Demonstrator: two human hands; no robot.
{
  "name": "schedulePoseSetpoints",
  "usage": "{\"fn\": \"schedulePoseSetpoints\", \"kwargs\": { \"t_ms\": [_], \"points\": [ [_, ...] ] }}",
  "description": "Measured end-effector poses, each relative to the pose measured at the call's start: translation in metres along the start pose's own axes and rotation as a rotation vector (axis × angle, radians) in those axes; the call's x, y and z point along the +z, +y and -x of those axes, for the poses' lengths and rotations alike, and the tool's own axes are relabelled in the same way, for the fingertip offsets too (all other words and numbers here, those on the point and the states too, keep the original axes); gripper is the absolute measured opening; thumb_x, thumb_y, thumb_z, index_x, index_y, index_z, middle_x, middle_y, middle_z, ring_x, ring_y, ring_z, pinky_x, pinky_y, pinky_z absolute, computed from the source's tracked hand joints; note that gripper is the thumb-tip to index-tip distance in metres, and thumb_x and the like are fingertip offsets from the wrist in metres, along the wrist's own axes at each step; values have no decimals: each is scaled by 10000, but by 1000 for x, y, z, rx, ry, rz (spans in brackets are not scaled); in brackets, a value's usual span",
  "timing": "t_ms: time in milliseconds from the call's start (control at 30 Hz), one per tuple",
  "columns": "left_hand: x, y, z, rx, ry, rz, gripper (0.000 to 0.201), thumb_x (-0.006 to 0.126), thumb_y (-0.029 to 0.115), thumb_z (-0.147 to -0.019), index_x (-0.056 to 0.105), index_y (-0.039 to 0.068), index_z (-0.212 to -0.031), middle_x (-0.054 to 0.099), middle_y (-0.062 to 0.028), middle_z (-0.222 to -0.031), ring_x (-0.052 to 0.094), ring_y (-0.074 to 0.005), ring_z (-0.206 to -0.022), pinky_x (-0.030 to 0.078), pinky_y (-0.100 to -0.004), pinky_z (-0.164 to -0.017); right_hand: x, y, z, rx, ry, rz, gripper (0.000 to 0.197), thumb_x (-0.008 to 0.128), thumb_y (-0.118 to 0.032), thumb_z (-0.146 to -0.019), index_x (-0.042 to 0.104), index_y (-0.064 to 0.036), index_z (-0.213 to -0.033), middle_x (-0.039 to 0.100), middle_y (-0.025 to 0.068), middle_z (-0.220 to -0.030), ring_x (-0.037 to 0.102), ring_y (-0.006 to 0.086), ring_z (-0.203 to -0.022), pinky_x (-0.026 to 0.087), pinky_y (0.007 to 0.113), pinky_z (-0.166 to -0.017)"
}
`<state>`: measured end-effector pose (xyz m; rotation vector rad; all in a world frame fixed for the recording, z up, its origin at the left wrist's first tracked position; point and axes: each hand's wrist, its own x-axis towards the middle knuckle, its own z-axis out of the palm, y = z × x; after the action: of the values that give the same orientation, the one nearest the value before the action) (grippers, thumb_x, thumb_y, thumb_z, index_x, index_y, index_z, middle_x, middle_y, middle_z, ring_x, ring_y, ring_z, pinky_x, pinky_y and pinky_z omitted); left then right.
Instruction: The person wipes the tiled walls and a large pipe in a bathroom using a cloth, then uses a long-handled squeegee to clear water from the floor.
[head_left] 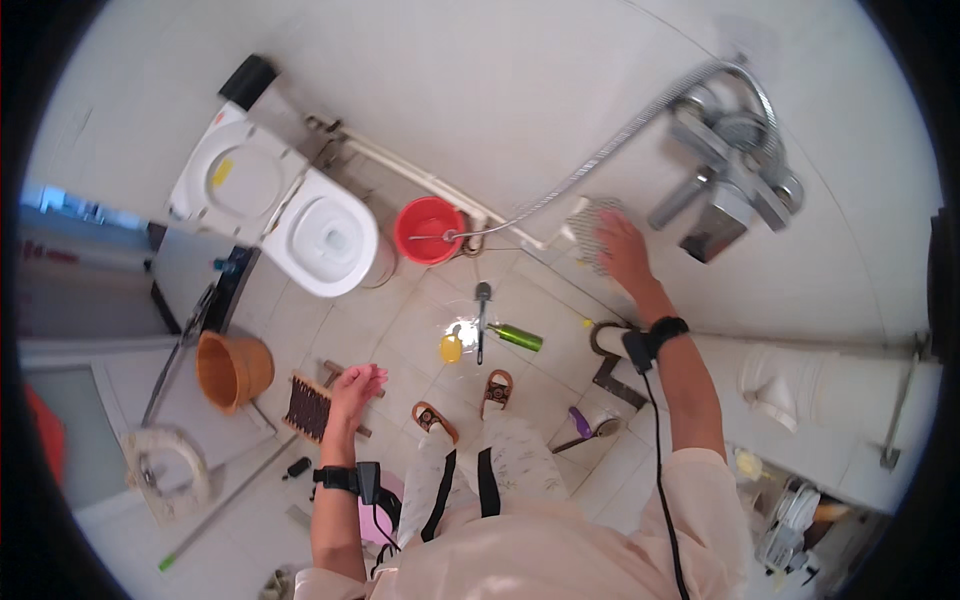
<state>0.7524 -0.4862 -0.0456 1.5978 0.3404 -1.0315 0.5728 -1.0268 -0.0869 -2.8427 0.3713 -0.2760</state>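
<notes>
My right hand (627, 257) reaches out to the right and presses a grey-and-white patterned cloth (592, 232) against the white wall, below the shower mixer. The fingers lie over the cloth, and its edges look slightly blurred. My left hand (356, 392) hangs in the air with its fingers loosely apart and nothing in them. Beneath it is a small wooden stool with a dark woven seat (307, 408); I see no contact between them. Red and round, a bucket (400, 240) stands by the wall with the shower hose leading into it.
A toilet (322, 232) with raised lid stands at the far left. On the wet tiles lie a dark-headed brush (482, 318), a green bottle (517, 337) and a yellow item (451, 347). The metal shower mixer (728, 170) juts from the wall; an orange bucket (235, 370) sits left.
</notes>
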Motion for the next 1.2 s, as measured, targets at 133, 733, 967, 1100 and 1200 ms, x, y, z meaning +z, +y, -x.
{"fn": "schedulePoseSetpoints", "kwargs": {
  "t_ms": [133,733,967,1100,1200],
  "points": [
    [-39,-17,4,81,30,146,194,540,199,-926,583,54,-1048,663,-77,-989,632,-148,-891,483,-254,-775,1,-4,-7,-31,55,89,475,648,-80,-659,581,-86,-1129,410,133,-1374,347,346,-1288,339,455,-1011],
    [-216,-70,51,80,264,366,167,497,189,-945,595,55,-928,666,-81,-991,640,-124,-859,511,-218,-732,35,-110,-38,317,-37,-530,356,619,-82,-819,576,-26,-1168,569,126,-1211,512,224,-1150,423,307,-925],
    [-330,-82,113,155,497,544,243,525,294,-934,600,63,-916,666,-65,-991,640,-113,-848,502,-201,-673,68,-323,-68,288,-465,-686,250,593,-111,-866,612,-26,-1101,641,57,-1022,593,116,-899,465,244,-812],
    [-392,-120,140,188,644,673,204,519,285,-938,584,92,-935,668,-57,-1000,634,-111,-879,482,-215,-714,98,-384,-87,140,-565,-906,233,577,-118,-883,610,-4,-1083,641,62,-987,599,127,-877,481,248,-784],
    [-424,-151,158,217,680,793,190,515,241,-939,565,74,-1015,657,-69,-1035,630,-126,-909,480,-230,-742,99,-426,-106,141,-708,-945,227,552,-126,-908,603,0,-1089,630,77,-1021,604,162,-919,497,299,-837]
  ]
}}
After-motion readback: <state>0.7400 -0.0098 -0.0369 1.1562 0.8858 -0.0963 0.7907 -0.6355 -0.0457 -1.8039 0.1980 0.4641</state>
